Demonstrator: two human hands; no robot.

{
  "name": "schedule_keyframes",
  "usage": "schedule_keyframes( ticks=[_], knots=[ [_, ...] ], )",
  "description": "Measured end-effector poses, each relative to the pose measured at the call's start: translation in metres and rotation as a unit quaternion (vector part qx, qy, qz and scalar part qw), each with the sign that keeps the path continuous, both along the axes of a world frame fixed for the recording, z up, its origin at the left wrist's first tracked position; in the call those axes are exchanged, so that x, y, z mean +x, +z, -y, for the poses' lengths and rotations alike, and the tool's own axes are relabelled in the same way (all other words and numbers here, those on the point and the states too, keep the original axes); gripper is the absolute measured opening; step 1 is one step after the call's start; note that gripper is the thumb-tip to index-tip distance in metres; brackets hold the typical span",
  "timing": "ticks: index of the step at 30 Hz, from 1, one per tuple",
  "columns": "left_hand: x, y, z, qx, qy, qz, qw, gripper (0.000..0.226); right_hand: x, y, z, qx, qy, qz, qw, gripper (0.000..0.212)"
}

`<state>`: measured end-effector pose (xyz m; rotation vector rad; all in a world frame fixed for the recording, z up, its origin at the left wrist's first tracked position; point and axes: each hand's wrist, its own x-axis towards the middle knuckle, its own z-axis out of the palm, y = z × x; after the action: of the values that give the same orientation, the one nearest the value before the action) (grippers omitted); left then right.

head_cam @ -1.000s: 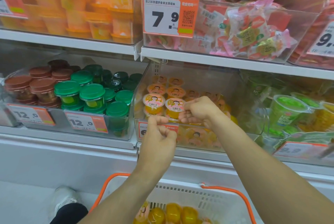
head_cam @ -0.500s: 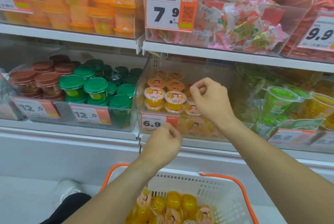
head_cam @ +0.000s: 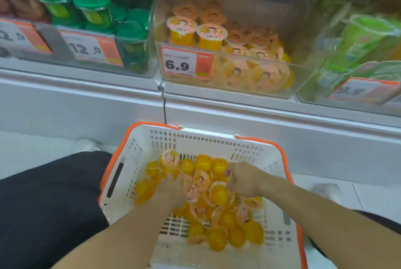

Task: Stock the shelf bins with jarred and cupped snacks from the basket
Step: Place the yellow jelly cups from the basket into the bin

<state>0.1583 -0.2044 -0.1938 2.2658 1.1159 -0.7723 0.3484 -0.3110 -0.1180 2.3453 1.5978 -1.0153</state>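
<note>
- Progress, as a judgement: stocking looks partway done. The middle bin (head_cam: 225, 73), behind its 6.9 tag (head_cam: 187, 63), already holds many yellow cups, yet the basket (head_cam: 217, 136) at lower centre carries a good heap more.
- Both hands are down in the basket among the cups (head_cam: 219, 195), so the step in hand seems to be picking up the next few.
- Left hand (head_cam: 171, 190): blurred by motion, buried in the cups at the heap's left side. I cannot tell whether it grasps anything.
- Right hand (head_cam: 243, 179): fingers curled at the heap's upper right, touching cups; it seems to be closing on one, but the grip is not plain.
- Middle bin: clear plastic, at upper centre. Two cups stand upright at its front left, more rows lie behind, and others lie tumbled against the front wall.
- Left bin (head_cam: 138, 67): at upper left, with green-lidded jars (head_cam: 93, 8) packed close behind a 12.0 tag (head_cam: 91, 48); brown-lidded jars (head_cam: 17, 1) sit at the far left edge.
- Right bin (head_cam: 314, 86): at upper right, holding tall green cups (head_cam: 364, 38), blurred, with another orange tag low on its front.
- Basket: white, slotted, with orange handles, on the floor just below the shelf. Its cups lie mostly on their sides, with bare floor showing at the near left.
- Left to do: move the remaining cups up into the middle bin.
</note>
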Motion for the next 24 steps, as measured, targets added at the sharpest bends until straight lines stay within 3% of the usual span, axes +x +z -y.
schedule_keyframes(
  ticks=[2,5,7,11,17,19,21,24],
  knots=[
    [0.0,-0.019,0.007,-0.009,0.035,0.009,0.999,0.068,-0.001,-0.028,0.014,-0.014,-0.02,0.006,1.0,0.05],
    [0.004,-0.039,0.005,0.035,0.058,0.051,0.996,0.046,-0.001,-0.047,0.021,-0.02,-0.049,0.018,0.998,0.065],
    [0.007,-0.044,0.002,0.082,0.056,0.064,0.993,0.036,0.007,-0.052,0.021,-0.017,-0.096,0.028,0.995,0.056],
    [0.014,-0.046,0.003,0.146,0.027,0.018,0.989,0.042,0.035,-0.071,0.027,-0.024,-0.203,0.063,0.977,0.038],
    [0.017,-0.052,0.008,0.152,0.002,0.063,0.986,0.044,0.045,-0.091,0.025,-0.041,-0.219,0.045,0.974,0.037],
    [0.018,-0.048,0.009,0.112,0.042,0.112,0.987,0.044,0.042,-0.095,0.02,-0.048,-0.216,0.039,0.974,0.033],
    [0.021,-0.039,0.006,0.022,0.141,0.171,0.975,0.04,0.039,-0.095,0.015,-0.043,-0.215,0.041,0.975,0.032],
    [0.028,-0.016,-0.003,-0.174,0.303,0.25,0.903,0.029,0.033,-0.089,0.01,-0.037,-0.191,0.041,0.98,0.027]
  ],
)
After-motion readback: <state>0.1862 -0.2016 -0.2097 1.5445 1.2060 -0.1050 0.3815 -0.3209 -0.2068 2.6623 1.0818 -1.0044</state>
